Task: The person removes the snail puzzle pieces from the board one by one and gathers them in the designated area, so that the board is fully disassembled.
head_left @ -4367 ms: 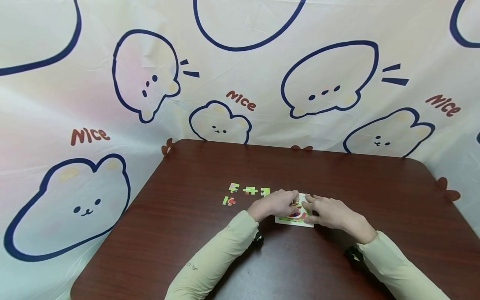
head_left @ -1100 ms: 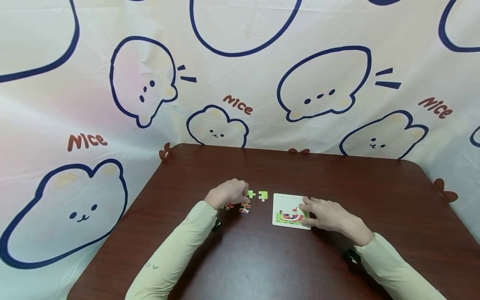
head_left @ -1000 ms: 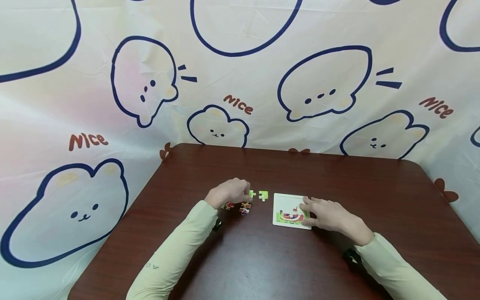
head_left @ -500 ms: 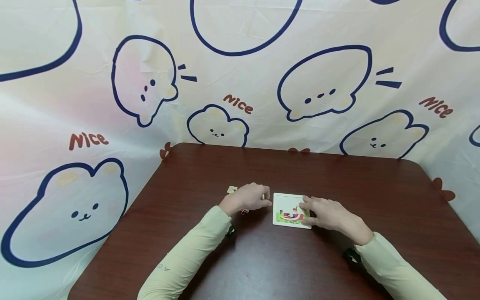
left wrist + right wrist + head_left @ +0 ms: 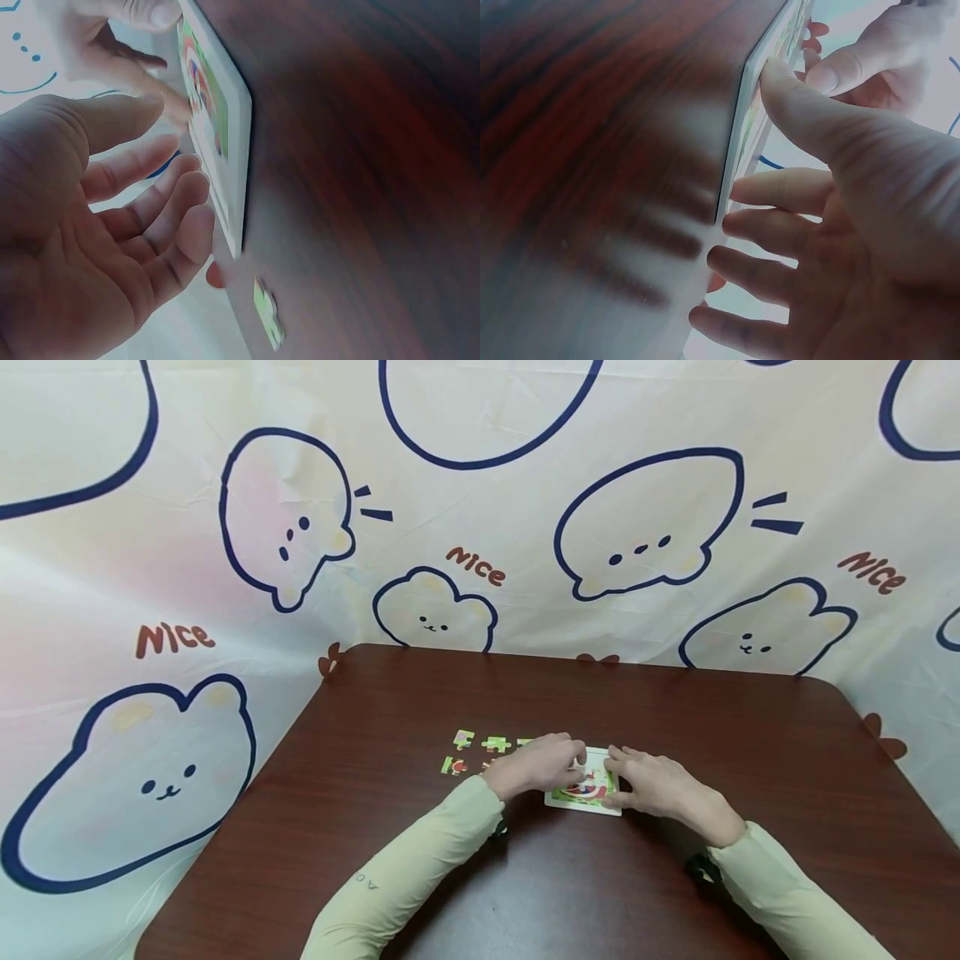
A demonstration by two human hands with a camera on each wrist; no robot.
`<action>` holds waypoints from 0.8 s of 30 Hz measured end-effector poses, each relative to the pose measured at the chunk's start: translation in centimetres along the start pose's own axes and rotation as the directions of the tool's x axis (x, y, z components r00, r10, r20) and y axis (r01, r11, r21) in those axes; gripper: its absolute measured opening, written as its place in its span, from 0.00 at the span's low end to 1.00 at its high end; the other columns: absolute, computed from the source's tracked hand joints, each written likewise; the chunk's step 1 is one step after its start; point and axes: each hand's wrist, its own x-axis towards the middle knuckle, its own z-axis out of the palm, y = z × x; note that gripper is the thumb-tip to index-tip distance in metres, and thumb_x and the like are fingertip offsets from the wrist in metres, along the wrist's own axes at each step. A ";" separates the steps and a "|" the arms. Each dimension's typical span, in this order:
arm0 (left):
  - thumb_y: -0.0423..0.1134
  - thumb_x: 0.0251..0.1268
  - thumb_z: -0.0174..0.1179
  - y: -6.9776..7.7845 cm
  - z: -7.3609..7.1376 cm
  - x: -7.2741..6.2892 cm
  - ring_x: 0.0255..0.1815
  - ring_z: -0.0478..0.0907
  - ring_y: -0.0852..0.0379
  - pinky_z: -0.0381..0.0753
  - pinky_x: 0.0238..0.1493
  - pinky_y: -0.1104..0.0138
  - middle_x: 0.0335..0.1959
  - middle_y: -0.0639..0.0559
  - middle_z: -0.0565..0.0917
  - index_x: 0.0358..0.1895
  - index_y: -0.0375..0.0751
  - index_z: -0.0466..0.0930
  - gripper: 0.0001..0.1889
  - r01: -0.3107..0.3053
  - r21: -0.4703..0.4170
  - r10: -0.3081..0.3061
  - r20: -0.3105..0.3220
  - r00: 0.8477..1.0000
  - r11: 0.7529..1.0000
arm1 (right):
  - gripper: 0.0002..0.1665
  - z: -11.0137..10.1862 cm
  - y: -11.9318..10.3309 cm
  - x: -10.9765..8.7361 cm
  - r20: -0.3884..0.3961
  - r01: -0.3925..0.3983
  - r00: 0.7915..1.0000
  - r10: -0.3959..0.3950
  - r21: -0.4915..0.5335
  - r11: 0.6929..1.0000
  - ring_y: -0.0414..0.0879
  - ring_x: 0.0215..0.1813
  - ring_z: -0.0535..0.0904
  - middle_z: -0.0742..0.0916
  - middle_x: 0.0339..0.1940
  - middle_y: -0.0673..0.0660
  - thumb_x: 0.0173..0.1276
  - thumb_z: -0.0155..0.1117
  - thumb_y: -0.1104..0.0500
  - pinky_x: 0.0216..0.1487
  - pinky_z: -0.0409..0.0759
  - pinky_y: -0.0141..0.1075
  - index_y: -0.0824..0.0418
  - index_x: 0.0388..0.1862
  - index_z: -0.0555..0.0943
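Note:
A white square puzzle tray (image 5: 581,807) lies on the table, with a red, green and purple picture in its near part. My left hand (image 5: 542,763) is over its left side, hiding part of it. In the left wrist view its fingers (image 5: 196,225) are loosely curled, the thumb apart from them, and nothing shows between. My right hand (image 5: 658,783) steadies the tray's right edge, the thumb (image 5: 780,86) on the rim and the other fingers nearly straight along the side. Puzzle pieces lie left of the tray, among them a green one (image 5: 496,744) and a red-and-green one (image 5: 453,766).
Another piece (image 5: 463,739) lies at the back left of the group, and one (image 5: 524,742) is partly hidden behind my left hand. The dark wooden table (image 5: 637,710) ends at a white cloth (image 5: 525,510) printed with blue-outlined cartoon shapes.
My left hand has moved right from the loose pieces to the tray, uncovering the pieces at the left. The right hand stays at the tray's right edge.

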 end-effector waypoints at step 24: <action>0.50 0.64 0.64 1.2 1.0 2.5 0.43 0.76 0.62 0.74 0.41 0.72 0.40 0.57 0.81 0.44 0.48 0.78 0.13 0.080 -0.031 -0.078 0.069 0.995 0.996 | 0.21 0.0 0.2 0.1 0.000 -0.010 1.000 0.010 0.047 0.999 0.56 0.50 0.81 0.74 0.68 0.72 0.59 0.72 0.41 0.24 0.63 0.36 0.53 0.32 0.74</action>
